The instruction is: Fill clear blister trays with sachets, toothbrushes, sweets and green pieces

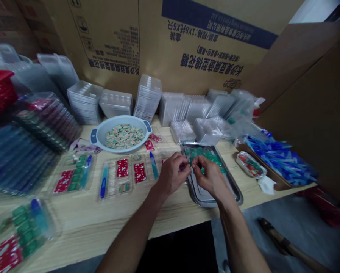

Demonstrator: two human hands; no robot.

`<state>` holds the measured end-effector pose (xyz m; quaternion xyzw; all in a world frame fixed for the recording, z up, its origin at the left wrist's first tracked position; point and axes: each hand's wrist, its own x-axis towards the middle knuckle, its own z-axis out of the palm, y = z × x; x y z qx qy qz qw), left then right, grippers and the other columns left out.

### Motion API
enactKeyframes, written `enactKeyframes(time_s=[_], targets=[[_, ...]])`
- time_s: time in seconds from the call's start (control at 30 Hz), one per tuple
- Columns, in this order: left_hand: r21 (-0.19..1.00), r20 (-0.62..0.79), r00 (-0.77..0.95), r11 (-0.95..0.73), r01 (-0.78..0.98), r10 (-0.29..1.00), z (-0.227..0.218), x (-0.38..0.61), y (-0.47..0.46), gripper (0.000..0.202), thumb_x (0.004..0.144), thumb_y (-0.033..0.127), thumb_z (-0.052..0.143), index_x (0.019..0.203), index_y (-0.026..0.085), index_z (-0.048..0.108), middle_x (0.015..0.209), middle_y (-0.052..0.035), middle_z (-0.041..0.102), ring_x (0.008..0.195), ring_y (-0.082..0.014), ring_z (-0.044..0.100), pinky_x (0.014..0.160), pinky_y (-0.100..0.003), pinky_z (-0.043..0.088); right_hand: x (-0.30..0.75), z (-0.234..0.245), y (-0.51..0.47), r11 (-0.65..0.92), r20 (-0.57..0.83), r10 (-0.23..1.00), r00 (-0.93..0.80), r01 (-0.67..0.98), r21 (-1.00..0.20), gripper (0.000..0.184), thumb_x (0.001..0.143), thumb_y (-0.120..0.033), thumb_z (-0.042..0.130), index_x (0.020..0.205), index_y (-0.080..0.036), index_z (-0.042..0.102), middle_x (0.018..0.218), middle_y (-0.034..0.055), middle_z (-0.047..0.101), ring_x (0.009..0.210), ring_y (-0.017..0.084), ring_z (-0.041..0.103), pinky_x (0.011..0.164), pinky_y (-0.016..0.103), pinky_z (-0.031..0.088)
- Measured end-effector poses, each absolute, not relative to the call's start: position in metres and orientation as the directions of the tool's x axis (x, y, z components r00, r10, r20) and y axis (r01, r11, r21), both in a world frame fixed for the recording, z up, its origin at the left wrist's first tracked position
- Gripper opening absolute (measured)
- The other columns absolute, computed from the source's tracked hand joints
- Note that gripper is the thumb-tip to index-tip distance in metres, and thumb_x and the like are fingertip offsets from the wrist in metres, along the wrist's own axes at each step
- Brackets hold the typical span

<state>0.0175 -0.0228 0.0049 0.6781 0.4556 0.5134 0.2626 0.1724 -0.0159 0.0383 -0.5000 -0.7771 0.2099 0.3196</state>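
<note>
Left hand [173,172] and right hand [211,176] pinch closed, anything held indistinct, near green pieces [198,151] that look light and slick, best gripped by opposite edges.

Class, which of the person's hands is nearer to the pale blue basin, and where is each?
Left. The left hand is to the right of the basin; the right hand is farther right, over the metal tray.

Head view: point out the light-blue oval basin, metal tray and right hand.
Light-blue oval basin [101,132]: head view, inner left wall.
Metal tray [203,192]: head view, bare near floor.
Right hand [210,174]: head view, back of hand.
</note>
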Motion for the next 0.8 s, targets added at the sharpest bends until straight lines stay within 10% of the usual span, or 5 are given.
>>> enactKeyframes(time_s=[0.8], targets=[[0.871,0.388,0.112,-0.404,0.281,0.915,0.005,0.012,-0.019,0.014,0.088,0.014,0.061,0.077,0.017,0.070,0.073,0.0008,0.056,0.069,-0.0115,0.054,0.063,-0.023,0.039,0.181,0.024,-0.009,0.274,0.175,0.955,-0.240,0.484,-0.831,0.018,0.085,-0.038,0.054,0.076,-0.022,0.056,0.068,-0.0005,0.058,0.062,0.015,0.049,0.057,0.026,0.036]])
